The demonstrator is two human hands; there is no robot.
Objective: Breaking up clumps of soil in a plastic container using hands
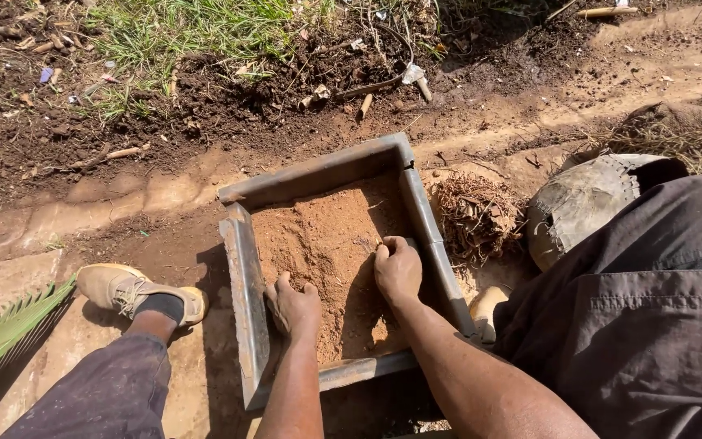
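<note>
A square metal frame mould (245,284) lies flat on the ground, partly filled with reddish-brown sandy soil (327,232). Both my hands rest inside it on the soil. My left hand (294,307) presses down near the frame's left wall, its fingers curled into the soil. My right hand (397,268) is a closed fist pushed against the soil beside the right wall. Nothing separate is held in either hand.
My left foot in a tan shoe (136,293) stands left of the mould. A clump of dry roots (474,215) and a worn tyre (582,203) lie to the right. Dark soil and grass (180,32) are beyond. A palm leaf (2,333) lies at far left.
</note>
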